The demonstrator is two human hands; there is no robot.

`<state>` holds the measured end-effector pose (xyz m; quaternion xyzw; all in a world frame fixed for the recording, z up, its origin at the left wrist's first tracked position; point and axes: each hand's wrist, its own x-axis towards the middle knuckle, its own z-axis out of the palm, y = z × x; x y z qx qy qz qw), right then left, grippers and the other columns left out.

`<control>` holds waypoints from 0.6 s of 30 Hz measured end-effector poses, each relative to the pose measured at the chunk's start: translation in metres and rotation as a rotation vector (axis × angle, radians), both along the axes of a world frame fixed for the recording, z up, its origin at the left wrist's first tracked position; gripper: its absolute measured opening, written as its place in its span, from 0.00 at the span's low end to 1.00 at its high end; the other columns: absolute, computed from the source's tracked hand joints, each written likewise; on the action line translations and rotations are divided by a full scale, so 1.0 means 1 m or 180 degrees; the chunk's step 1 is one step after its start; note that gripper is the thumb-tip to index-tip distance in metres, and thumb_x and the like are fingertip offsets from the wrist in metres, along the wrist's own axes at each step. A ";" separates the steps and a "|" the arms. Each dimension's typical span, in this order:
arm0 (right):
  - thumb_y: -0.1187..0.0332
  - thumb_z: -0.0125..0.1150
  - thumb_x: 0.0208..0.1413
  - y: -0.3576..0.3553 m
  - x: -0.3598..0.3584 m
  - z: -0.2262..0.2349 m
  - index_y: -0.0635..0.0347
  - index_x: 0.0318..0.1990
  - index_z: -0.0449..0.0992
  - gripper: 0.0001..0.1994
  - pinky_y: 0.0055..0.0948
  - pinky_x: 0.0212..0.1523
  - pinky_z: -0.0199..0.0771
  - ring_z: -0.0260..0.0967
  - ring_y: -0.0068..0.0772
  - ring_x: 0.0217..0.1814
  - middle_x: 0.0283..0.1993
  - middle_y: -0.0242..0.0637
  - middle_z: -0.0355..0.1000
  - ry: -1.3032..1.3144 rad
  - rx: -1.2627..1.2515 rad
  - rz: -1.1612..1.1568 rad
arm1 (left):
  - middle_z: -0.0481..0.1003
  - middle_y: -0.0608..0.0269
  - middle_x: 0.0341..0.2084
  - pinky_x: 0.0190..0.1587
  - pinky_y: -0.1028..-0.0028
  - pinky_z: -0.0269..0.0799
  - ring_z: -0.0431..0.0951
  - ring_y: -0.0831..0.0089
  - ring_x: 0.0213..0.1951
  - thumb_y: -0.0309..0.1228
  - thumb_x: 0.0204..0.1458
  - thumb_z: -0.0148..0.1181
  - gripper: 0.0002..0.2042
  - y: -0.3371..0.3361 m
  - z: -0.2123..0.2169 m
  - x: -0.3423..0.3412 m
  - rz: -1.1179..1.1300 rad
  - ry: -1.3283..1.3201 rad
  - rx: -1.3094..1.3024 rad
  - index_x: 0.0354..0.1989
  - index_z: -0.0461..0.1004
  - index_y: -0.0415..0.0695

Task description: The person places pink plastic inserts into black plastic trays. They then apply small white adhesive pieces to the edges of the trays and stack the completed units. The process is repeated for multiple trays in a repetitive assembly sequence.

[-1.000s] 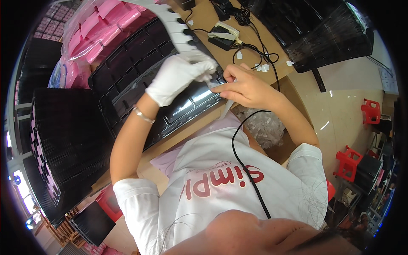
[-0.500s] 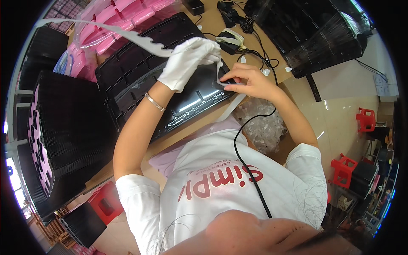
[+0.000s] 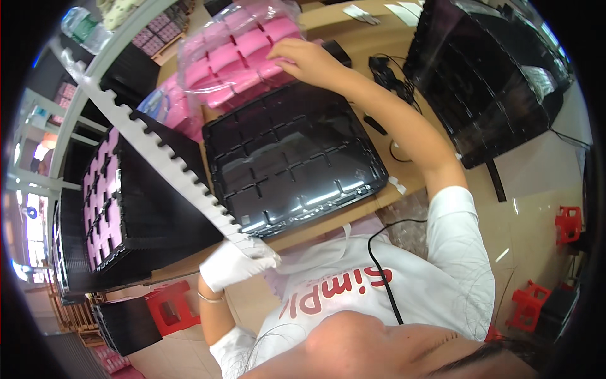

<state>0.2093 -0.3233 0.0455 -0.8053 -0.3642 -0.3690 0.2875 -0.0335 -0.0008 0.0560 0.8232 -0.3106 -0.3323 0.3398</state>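
Tan table [image 3: 356, 41] beneath it all, a tall stack of black trays [image 3: 151, 215] at left, another dark stack [image 3: 499, 88] at right. Centre stage, one black tray [image 3: 290, 158] lies flat; behind it, pink pieces [image 3: 221, 60] under clear plastic. Slanting across the left stack, the white notched strip [image 3: 158, 148], its low end closed in the gloved left hand [image 3: 240, 264]! Bare right hand [image 3: 306, 62] over the pink pieces, fingers curled; pinching or not, can't tell. Black cables [image 3: 388, 76] bunch beyond that forearm.
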 end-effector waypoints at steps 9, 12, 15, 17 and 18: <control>0.68 0.67 0.44 0.028 0.156 0.026 0.59 0.31 0.80 0.08 0.36 0.39 0.73 0.75 0.41 0.36 0.31 0.39 0.77 0.1397 -0.1580 -0.0399 | 0.80 0.60 0.29 0.38 0.73 0.73 0.79 0.71 0.34 0.30 0.50 0.64 0.07 0.045 -0.029 -0.043 0.0658 0.0919 -0.0483 0.33 0.81 0.39; 0.62 0.69 0.43 0.023 0.156 0.039 0.59 0.27 0.81 0.10 0.35 0.37 0.73 0.76 0.39 0.32 0.27 0.39 0.78 0.1646 -0.1419 -0.0094 | 0.79 0.52 0.30 0.38 0.73 0.74 0.79 0.65 0.35 0.39 0.49 0.66 0.15 0.065 -0.048 -0.025 0.0319 0.0732 -0.1645 0.34 0.81 0.38; 0.62 0.69 0.44 0.019 0.160 0.034 0.58 0.30 0.81 0.10 0.36 0.37 0.73 0.76 0.39 0.33 0.29 0.40 0.78 0.1766 -0.1463 -0.0698 | 0.75 0.43 0.33 0.40 0.76 0.70 0.76 0.64 0.34 0.52 0.60 0.40 0.31 0.073 -0.066 -0.012 0.0739 0.1347 -0.2813 0.30 0.71 0.28; 0.64 0.68 0.42 0.020 0.150 0.020 0.57 0.30 0.81 0.09 0.37 0.35 0.74 0.76 0.39 0.31 0.27 0.40 0.77 0.1134 -0.1303 -0.0452 | 0.74 0.49 0.16 0.28 0.73 0.66 0.72 0.65 0.23 0.60 0.60 0.21 0.43 0.042 -0.059 -0.005 0.2931 0.1465 -0.2809 0.11 0.71 0.36; 0.65 0.68 0.41 0.024 0.143 0.018 0.57 0.30 0.81 0.08 0.38 0.34 0.74 0.76 0.39 0.30 0.26 0.40 0.77 0.0810 -0.1197 -0.0307 | 0.74 0.48 0.16 0.27 0.73 0.65 0.70 0.65 0.22 0.58 0.61 0.20 0.42 0.035 -0.059 0.001 0.2718 0.0786 -0.2684 0.10 0.70 0.37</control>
